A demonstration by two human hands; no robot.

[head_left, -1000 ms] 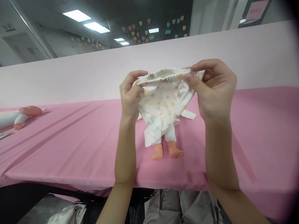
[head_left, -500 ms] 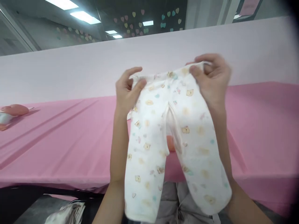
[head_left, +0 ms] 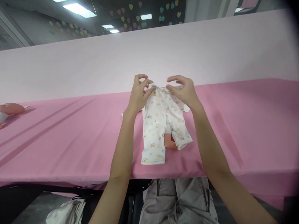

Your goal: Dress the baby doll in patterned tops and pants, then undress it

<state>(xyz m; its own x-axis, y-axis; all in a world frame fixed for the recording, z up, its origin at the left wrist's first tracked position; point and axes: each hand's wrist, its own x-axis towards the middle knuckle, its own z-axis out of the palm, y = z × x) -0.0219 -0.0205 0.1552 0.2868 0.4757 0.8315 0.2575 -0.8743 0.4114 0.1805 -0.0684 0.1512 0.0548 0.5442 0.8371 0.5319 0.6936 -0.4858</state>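
A long table (head_left: 70,140) under a pink cloth fills the view, with a pale pink partition (head_left: 93,68) rising just behind it. Near the middle of the table, close to its front edge, lie small white baby trousers (head_left: 156,127) printed with little bears, waistband away from the person and both legs pointing back toward them. A doll's foot (head_left: 169,142) pokes out between the two trouser legs, the rest of that doll hidden beneath the fabric. The left hand (head_left: 138,95) pinches the left end of the elastic waistband between thumb and curled fingers. The right hand (head_left: 183,91) rests over the right end of the waistband, fingers bent and touching the cloth; I cannot tell whether it actually grips it. At the far left edge of the table, well apart from the hands, lies a second doll (head_left: 10,110), only partly in view.
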